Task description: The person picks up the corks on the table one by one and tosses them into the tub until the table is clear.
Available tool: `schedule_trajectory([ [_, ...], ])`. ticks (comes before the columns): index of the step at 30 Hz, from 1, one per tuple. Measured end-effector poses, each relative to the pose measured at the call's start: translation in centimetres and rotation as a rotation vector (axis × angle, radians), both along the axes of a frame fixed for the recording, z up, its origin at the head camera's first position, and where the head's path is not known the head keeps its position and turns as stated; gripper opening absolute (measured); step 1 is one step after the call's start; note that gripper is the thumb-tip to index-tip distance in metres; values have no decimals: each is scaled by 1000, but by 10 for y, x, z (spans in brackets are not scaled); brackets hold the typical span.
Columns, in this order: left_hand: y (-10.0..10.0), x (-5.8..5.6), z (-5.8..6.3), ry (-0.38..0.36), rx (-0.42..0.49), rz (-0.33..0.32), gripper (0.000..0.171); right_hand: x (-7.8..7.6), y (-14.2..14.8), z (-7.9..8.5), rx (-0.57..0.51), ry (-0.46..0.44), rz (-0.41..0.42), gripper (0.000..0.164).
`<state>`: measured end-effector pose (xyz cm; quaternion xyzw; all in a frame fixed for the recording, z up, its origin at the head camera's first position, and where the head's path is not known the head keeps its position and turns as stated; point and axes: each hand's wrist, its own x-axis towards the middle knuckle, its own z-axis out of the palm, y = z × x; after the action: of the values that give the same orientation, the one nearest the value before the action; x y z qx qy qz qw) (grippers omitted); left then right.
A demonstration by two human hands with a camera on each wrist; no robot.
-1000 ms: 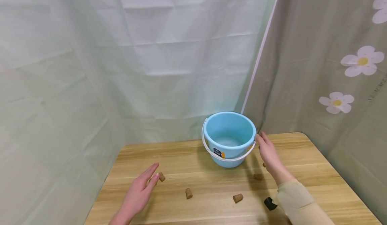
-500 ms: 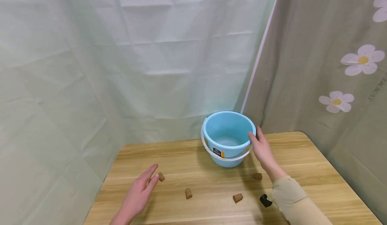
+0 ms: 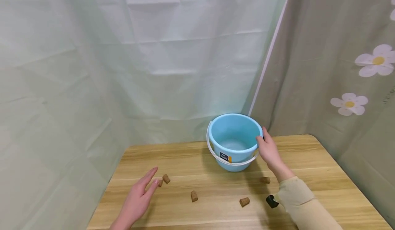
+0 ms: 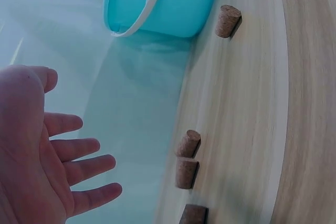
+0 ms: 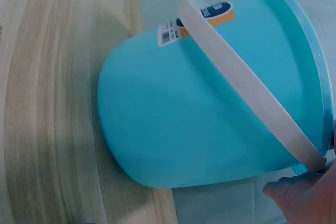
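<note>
A light blue bucket (image 3: pixel 234 158) with a white handle (image 3: pixel 213 151) stands upright at the back of the wooden table. My right hand (image 3: pixel 269 150) holds its right rim, thumb at the edge and fingers round the outer side. In the right wrist view, part of that hand (image 5: pixel 310 195) shows beside the handle's joint. My left hand (image 3: pixel 135 199) hovers over the table's left part with fingers spread and nothing in it. Close to its thumb lie two corks, one (image 3: pixel 166 178) just beyond the other (image 3: pixel 160 183). The left wrist view shows the left palm (image 4: pixel 26 177) with fingers extended.
More corks lie about the wooden table (image 3: pixel 216 216): one (image 3: pixel 194 196) at the middle, one (image 3: pixel 244 202) in front of the bucket and one (image 3: pixel 265 180) by the right forearm. A black piece (image 3: pixel 272 201) shows beside the right cuff. Pale curtains (image 3: pixel 185 68) hang behind.
My right hand has gone from the bucket's outer side to a hold on its rim. My left hand has shifted slightly left, showing more of the cork by its thumb. The bucket stays put.
</note>
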<state>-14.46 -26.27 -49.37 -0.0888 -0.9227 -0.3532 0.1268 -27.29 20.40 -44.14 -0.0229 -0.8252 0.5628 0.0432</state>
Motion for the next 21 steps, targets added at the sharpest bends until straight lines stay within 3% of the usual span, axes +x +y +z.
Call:
schedule_trajectory([
  [5, -5, 5, -1, 11, 3, 2, 53, -1, -1, 3, 10, -8, 36, 65],
  [11, -12, 8, -1, -43, 9, 26, 56, 0, -2, 5, 45, -32, 87, 62],
  [21, -22, 12, 1, -81, 13, 53, 61, 2, -7, 6, 6, -45, 167, 61],
])
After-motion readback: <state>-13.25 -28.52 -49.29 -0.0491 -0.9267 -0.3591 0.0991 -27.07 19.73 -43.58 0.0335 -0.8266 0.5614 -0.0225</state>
